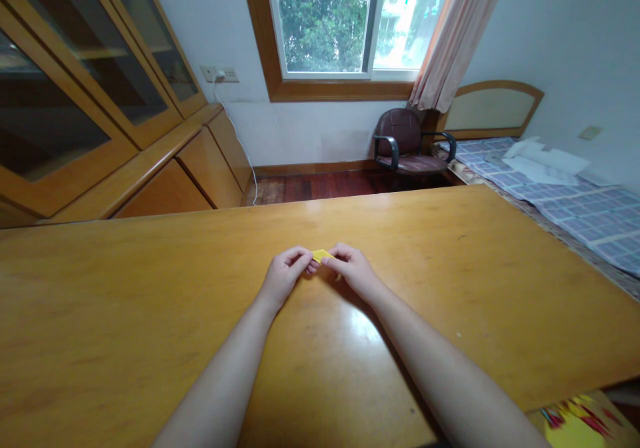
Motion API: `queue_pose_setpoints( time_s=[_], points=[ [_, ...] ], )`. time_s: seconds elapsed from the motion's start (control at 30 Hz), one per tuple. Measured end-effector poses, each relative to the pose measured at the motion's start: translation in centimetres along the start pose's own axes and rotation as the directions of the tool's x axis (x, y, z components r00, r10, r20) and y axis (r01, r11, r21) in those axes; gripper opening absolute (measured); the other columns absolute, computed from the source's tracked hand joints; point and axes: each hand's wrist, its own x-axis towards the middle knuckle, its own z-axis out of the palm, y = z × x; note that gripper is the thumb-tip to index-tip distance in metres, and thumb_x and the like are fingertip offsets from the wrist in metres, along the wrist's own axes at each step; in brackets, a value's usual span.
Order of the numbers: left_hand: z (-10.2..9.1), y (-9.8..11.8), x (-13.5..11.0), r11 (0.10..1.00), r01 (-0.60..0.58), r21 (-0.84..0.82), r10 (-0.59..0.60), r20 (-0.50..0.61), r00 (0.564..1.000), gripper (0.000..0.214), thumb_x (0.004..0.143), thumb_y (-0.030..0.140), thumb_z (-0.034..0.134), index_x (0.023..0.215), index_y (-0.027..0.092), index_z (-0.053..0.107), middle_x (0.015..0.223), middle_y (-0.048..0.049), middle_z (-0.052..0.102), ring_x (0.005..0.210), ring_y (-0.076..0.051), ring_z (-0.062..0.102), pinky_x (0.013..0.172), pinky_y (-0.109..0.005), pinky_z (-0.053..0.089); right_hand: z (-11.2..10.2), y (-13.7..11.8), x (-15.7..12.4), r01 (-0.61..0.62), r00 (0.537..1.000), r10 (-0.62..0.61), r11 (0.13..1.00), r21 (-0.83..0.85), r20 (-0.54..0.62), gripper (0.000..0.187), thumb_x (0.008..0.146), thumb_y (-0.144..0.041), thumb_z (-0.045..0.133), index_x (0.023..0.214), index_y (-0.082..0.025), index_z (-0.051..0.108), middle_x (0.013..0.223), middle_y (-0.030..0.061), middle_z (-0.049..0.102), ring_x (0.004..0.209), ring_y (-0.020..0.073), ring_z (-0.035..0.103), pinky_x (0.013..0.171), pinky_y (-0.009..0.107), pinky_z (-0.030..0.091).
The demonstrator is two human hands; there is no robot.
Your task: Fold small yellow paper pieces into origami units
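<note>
A small piece of folded yellow paper [321, 255] is held just above the wooden table, between my two hands. My left hand [289, 269] pinches its left end with thumb and fingers. On the other side, my right hand [351, 267] grips the right end, its thumb lying over the near edge. Fingertips cover both ends of the paper, so its full shape is hidden.
The wooden table [150, 315] spreads around my hands. At the lower right corner lie yellow paper and small coloured pieces [575, 421]. Beyond the table stand a brown armchair [407, 138], a bed [590, 208] and a glass-door cabinet [125, 135].
</note>
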Motion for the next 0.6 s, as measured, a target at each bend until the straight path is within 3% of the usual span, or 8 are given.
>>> queue_pose_setpoints(
  time_s=[0.6],
  points=[
    [0.14,0.29,-0.12,1.0,0.002,0.018,-0.002,0.003,1.0,0.025,0.079,0.039,0.07,0.072,0.015,0.069,0.068,-0.003,0.071,0.064,-0.015,0.063,0.064,-0.024,0.05,-0.06,0.05,0.11,0.031,0.999,-0.031,0.998,-0.055,0.007,0.024,0.077,-0.04,0.068,0.072,-0.017,0.064,0.068,-0.002,0.056,0.066,0.0127,0.05,0.062,0.025,0.038]
  ],
)
